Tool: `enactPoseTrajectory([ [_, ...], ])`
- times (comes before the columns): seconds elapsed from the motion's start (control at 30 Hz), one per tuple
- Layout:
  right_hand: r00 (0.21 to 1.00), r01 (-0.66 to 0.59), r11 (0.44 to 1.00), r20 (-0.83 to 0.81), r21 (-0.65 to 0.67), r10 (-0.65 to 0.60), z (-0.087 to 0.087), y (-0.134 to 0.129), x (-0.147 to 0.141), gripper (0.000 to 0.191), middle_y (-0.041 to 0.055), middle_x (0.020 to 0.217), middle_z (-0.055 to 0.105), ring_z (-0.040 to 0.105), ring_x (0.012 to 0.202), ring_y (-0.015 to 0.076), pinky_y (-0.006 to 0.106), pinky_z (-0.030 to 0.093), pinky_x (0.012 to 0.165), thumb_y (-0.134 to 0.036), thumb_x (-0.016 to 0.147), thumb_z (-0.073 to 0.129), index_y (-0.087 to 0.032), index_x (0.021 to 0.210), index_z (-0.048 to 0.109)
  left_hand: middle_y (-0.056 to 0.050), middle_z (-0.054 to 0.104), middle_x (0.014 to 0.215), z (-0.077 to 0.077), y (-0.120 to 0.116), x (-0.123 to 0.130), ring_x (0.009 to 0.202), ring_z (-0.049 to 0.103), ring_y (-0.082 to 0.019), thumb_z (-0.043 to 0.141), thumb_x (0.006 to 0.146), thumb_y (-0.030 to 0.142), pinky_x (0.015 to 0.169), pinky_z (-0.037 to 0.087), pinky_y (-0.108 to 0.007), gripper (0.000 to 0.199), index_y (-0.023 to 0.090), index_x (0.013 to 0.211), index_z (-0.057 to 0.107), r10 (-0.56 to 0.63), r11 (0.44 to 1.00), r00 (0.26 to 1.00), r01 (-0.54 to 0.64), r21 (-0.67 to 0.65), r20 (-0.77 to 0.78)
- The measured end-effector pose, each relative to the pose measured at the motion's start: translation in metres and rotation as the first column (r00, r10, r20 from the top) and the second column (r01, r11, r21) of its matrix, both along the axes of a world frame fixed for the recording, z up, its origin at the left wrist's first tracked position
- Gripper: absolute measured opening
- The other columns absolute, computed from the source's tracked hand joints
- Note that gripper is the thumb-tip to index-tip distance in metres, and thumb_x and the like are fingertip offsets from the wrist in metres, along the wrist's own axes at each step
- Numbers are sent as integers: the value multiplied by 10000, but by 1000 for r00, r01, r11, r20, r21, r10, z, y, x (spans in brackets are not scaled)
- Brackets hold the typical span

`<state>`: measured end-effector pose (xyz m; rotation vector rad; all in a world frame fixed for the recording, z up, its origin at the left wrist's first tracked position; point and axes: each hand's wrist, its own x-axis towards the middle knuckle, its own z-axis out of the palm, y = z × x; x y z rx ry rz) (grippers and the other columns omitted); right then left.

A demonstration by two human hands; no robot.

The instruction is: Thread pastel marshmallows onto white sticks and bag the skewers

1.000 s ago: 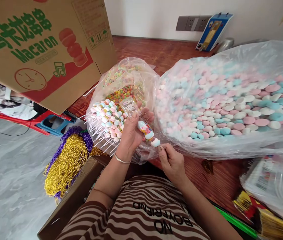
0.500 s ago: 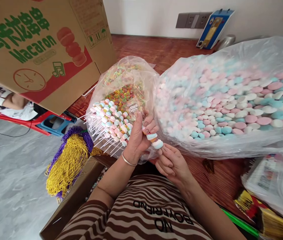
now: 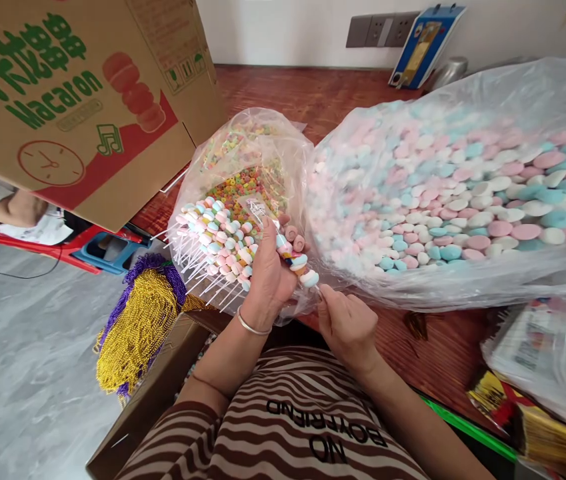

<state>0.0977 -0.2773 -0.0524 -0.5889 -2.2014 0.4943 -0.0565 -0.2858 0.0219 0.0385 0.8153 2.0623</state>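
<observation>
My left hand [image 3: 275, 270], with a bangle at the wrist, is wrapped round a marshmallow skewer [image 3: 299, 263] of pink, white, blue and orange pieces. My right hand [image 3: 347, 327] is closed on the stick at its lower end, just below the last white-and-blue marshmallow. A small clear wrapper with white print [image 3: 255, 208] shows at the upper end, by my left thumb; whether it covers the skewer I cannot tell. Just left of my left hand lies a pile of finished marshmallow skewers [image 3: 217, 237], their white sticks pointing down-left, in front of a clear bag of small colourful rings [image 3: 247, 183].
A big clear bag of pastel marshmallows [image 3: 443, 233] fills the right. A Macaron carton [image 3: 87, 180] stands at the left, above gold and purple bead strings [image 3: 137, 333]. A blue device [image 3: 425, 50] leans on the wall. Another person's arm [image 3: 23, 208] shows at far left.
My right hand has turned knuckles-up and shifted slightly down and right along the stick. My left fingers have loosened a little, and more of the skewer shows.
</observation>
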Motion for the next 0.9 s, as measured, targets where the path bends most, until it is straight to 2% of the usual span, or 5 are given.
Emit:
enactPoseTrajectory([
  [0.13,938,-342,490,-264,-802,223,10,-3,5,296,-61,533,478,372,427,88,221,296,423,-411,1037,488,-192,910,641,55,426,622,0,-2,-4,491,420,-60,599,929,606,582,489,-205,390,222,928,669,-29,999,999,28,43,17],
  [0.3,828,-520,-169,-543,-837,138,21,-10,-3,326,-150,434,259,148,328,44,198,174,365,-497,967,587,-195,844,592,58,351,578,0,-3,-2,441,320,-62,531,973,586,505,405,-205,400,219,871,651,-68,997,997,67,31,31],
  [0.37,835,-523,-93,-532,-847,142,21,-11,-7,326,-149,432,243,151,323,54,205,194,360,-491,981,550,-203,830,581,61,347,576,-2,-1,3,433,305,-60,528,976,584,494,391,-206,404,214,876,653,-102,994,994,100,52,48],
  [0.57,994,-57,924,-106,-378,18,12,-2,-7,162,-9,673,656,524,532,111,248,382,537,-275,991,549,-196,932,677,-5,653,867,-9,0,9,698,611,-100,691,907,513,654,509,-224,312,216,1003,688,-83,996,992,86,29,-94],
  [0.9,997,25,957,62,288,-45,6,12,2,166,1,626,678,560,526,121,306,361,582,-163,993,562,-156,1110,680,2,659,781,-17,-8,-7,663,637,-104,792,843,398,667,543,-243,285,177,808,616,-83,994,992,75,-80,-95],
])
